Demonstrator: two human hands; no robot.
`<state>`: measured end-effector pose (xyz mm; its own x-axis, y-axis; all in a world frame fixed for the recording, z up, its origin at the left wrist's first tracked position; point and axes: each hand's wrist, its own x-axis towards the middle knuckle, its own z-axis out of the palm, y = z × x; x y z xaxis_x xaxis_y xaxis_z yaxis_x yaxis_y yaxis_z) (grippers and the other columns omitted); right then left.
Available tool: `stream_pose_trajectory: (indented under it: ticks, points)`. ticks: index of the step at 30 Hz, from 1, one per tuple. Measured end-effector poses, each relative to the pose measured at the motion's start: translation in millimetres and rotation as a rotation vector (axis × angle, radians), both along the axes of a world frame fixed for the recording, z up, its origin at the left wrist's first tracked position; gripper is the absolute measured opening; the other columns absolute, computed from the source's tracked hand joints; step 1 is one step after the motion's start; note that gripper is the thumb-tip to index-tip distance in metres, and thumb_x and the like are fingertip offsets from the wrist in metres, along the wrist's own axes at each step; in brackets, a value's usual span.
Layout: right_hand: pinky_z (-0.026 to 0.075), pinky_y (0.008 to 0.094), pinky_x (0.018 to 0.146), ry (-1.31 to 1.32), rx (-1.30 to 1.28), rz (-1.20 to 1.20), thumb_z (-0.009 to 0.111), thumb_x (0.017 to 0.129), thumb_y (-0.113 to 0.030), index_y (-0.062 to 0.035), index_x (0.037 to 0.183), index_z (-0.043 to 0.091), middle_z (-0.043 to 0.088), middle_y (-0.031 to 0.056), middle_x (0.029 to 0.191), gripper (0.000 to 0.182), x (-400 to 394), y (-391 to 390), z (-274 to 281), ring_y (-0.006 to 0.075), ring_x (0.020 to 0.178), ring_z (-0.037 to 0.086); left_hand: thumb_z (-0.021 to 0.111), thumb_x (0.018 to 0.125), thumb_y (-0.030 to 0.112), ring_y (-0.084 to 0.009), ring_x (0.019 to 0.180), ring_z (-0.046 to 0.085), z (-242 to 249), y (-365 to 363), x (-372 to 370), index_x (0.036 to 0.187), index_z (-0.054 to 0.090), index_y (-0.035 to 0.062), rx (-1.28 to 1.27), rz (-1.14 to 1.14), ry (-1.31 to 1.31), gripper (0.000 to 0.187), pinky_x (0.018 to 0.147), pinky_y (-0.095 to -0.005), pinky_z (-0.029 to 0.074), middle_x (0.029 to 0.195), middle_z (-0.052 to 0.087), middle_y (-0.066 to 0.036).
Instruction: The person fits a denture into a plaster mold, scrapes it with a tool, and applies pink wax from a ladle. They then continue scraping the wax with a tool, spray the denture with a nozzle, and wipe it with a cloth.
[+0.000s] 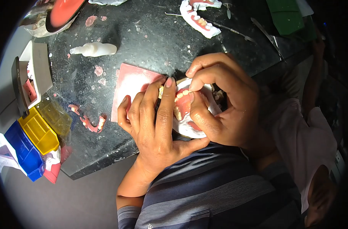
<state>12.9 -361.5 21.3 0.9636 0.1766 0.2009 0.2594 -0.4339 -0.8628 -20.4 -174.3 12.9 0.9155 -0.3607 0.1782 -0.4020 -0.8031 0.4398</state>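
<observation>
Close to my body is a white plaster dental cast (195, 131) carrying a pink denture (184, 105) with a row of cream teeth. My left hand (155, 122) steadies the cast, index finger along its left side and thumb beneath its lower edge. The other left fingers reach over a pink wax sheet (125, 86) on the table. My right hand (229, 103) curls over the cast's right side. Its thumb and index finger pinch at the denture's front teeth; whether a small piece sits between them is hidden.
Behind lie a second cast (200, 24), a thin metal instrument (235, 31) and tweezers (271, 40). A white bottle (94, 49) and partial denture (92, 124) lie left, near yellow (38, 129) and blue (23, 147) trays. Another person's sleeve (320, 133) is at right.
</observation>
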Motion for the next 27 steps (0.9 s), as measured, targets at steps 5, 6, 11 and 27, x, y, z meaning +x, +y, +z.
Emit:
stream_pose_trajectory:
  ticks: [5, 6, 11, 27]
  points:
    - [0.053, 0.0319, 0.081, 0.002, 0.018, 0.052, 0.077, 0.079, 0.001, -0.0023, 0.096, 0.072, 0.069, 0.0143, 0.105, 0.019, 5.4, -3.0, -2.2, 0.022, 0.093, 0.068, 0.08, 0.064, 0.085, -0.0325, 0.126, 0.058, 1.1, 0.3, 0.1, 0.142, 0.062, -0.0048, -0.006, -0.004, 0.018, 0.121, 0.115, -0.0504, 0.032, 0.134, 0.066, -0.018]
    - [0.053, 0.0319, 0.081, 0.003, 0.018, 0.052, 0.077, 0.079, 0.001, -0.0023, 0.096, 0.072, 0.069, 0.0143, 0.105, 0.019, 5.5, -3.0, -2.6, 0.022, 0.093, 0.068, 0.08, 0.064, 0.086, -0.0326, 0.126, 0.058, 0.8, 0.1, 0.1, 0.143, 0.062, -0.0049, -0.004, -0.003, 0.015, 0.122, 0.115, -0.0505, 0.032, 0.135, 0.066, -0.018]
    - [0.053, 0.0328, 0.081, 0.02, 0.043, 0.068, 0.079, 0.081, 0.0, -0.0027, 0.095, 0.072, 0.069, 0.0141, 0.105, 0.016, 6.5, -3.2, -3.4, 0.0226, 0.094, 0.067, 0.081, 0.063, 0.086, -0.0325, 0.128, 0.057, 0.0, -0.9, -0.4, 0.143, 0.061, -0.005, -0.004, 0.005, 0.005, 0.122, 0.115, -0.0509, 0.032, 0.135, 0.065, -0.018]
    - [0.052, 0.0343, 0.084, 0.008, 0.018, 0.06, 0.075, 0.079, 0.002, -0.004, 0.094, 0.072, 0.071, 0.0131, 0.105, 0.017, 7.2, -2.5, -1.7, 0.0233, 0.095, 0.066, 0.082, 0.063, 0.084, -0.0327, 0.129, 0.057, 0.2, -0.3, -0.4, 0.142, 0.062, -0.0049, -0.003, -0.002, 0.01, 0.121, 0.115, -0.0518, 0.032, 0.137, 0.065, -0.018]
